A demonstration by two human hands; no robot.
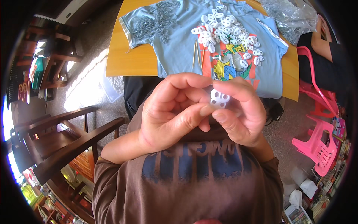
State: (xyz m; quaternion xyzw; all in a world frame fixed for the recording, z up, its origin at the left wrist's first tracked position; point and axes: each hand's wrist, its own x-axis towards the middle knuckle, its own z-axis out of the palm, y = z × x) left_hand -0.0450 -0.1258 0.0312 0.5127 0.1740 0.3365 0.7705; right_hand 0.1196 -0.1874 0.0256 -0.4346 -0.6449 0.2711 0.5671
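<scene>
The left hand (172, 108) and right hand (244, 112) have their fingers clamped on a white piece (220, 96), near 2 o'clock from the view's middle. At 12 o'clock, more white pieces (226, 24) and, at 11, grey metal bits (161, 23) cover a blue T-shirt (171, 56) on the surface (116, 56).

there are the wearer's two hands (169, 108), one blue shirt (173, 56) and dozens of white pieces (226, 31) (too heaped to tally).

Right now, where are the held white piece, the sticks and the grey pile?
White piece (220, 99): head view, middle of its face, between the holes.
Sticks (194, 54): head view, middle of the leftmost one.
Grey pile (160, 22): head view, middle of the heap.
</scene>
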